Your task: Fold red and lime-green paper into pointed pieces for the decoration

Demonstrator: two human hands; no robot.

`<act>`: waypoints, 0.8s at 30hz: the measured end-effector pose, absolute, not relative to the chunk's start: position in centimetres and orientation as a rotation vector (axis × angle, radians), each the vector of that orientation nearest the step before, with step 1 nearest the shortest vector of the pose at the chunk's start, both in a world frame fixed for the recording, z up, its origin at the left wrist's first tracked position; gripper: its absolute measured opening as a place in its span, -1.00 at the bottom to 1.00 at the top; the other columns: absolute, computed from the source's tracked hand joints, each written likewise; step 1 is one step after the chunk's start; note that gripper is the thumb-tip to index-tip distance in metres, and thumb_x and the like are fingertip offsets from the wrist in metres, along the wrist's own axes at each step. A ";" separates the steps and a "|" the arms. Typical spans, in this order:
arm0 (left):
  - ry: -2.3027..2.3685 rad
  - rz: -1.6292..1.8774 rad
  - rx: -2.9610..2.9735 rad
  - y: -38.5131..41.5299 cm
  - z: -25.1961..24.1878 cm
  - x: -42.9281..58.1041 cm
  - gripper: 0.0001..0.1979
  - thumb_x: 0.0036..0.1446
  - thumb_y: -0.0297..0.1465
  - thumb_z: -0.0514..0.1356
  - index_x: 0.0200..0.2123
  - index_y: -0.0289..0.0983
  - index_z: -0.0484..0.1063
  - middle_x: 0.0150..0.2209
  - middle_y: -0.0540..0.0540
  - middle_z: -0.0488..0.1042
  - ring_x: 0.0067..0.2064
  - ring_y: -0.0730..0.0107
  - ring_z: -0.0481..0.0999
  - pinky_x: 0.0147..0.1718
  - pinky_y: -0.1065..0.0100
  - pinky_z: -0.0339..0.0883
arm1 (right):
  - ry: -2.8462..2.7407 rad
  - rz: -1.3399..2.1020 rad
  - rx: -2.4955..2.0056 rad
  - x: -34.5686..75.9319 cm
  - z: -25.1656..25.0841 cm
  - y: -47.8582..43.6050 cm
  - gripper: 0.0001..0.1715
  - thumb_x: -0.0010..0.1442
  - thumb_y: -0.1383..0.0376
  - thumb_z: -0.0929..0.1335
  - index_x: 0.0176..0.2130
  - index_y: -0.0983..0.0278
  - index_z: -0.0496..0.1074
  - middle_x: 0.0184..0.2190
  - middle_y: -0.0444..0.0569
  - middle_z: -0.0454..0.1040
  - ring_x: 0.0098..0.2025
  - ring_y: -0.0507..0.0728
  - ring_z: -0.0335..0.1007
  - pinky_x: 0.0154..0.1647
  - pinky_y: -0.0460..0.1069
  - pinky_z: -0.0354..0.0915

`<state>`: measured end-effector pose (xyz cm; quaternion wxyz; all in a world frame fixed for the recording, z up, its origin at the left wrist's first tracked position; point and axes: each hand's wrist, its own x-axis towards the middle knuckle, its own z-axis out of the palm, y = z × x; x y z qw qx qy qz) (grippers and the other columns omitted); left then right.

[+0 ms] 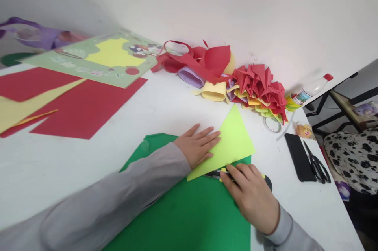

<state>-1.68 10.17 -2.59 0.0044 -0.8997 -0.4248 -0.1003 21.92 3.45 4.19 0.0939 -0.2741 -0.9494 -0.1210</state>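
Note:
A folded yellow-green paper triangle (233,139) lies over a larger green sheet (203,211). My left hand (198,144) rests flat on the triangle's left part, its fingers stretched out and slightly spread. In my right hand (251,190) is a black and yellow utility knife (218,173), held low along the triangle's lower edge. The blade points left, and its tip lies at or under that edge; I cannot tell which. My fingers cover much of the knife's handle.
Red paper sheets (88,109) and a printed green board (124,80) lie at the left. Red folded paper (256,82) and paper rolls (214,91) line the wall. At the right are a tape roll (272,125), a bottle (308,91), a black phone-like slab (299,158) and scissors (319,168).

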 end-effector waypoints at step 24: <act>-1.326 -0.383 -2.839 10.1 -2.4 -1.6 -0.48 0.37 -0.13 -0.25 0.29 -0.14 0.08 0.30 -0.02 0.18 0.35 0.31 0.03 0.28 0.10 -0.44 | -2.792 -0.341 -0.772 21.1 4.5 3.3 -0.63 0.36 0.44 0.14 -0.03 0.38 0.45 -0.11 0.10 0.49 -0.18 0.19 0.29 -0.24 0.08 0.20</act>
